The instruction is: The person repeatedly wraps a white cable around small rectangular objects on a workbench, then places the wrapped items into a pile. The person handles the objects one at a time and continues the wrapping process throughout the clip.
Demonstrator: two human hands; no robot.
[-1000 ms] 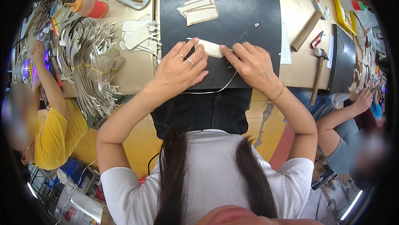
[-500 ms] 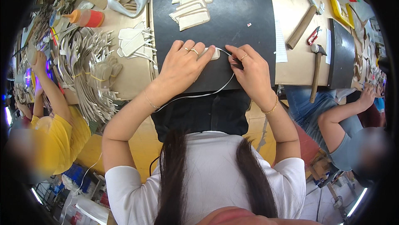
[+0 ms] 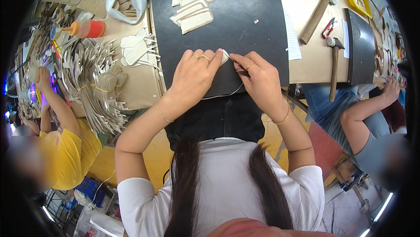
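A small pale tab-shaped piece [image 3: 225, 56] pokes out from under my left hand [image 3: 195, 73], whose thumb and fingers press it against the black mat [image 3: 245, 0]. My right hand [image 3: 261, 74] is closed on a slim dark tool [image 3: 243, 73]. Its thin tip meets the edge of the pale piece near my left thumb. A white cord [image 3: 224, 95] curves below both hands along the mat's near edge; its upper end is hidden by my fingers. Toward the far left of the mat lies a group of cream, rough-edged pieces [image 3: 196, 14].
Left of the mat are corded white tabs [image 3: 134, 49], bundled strips [image 3: 87, 81], a red-orange bottle [image 3: 89, 28] and a plastic bag of pieces [image 3: 131, 5]. Rightward lie a wooden-handled tool [image 3: 315, 20], red snips [image 3: 329, 28] and a hammer [image 3: 334, 62]. People work on both sides.
My right hand has moved slightly left, and the dark tool now shows at the pale piece's edge. Less of the piece and cord is visible. The whole view has shifted a little.
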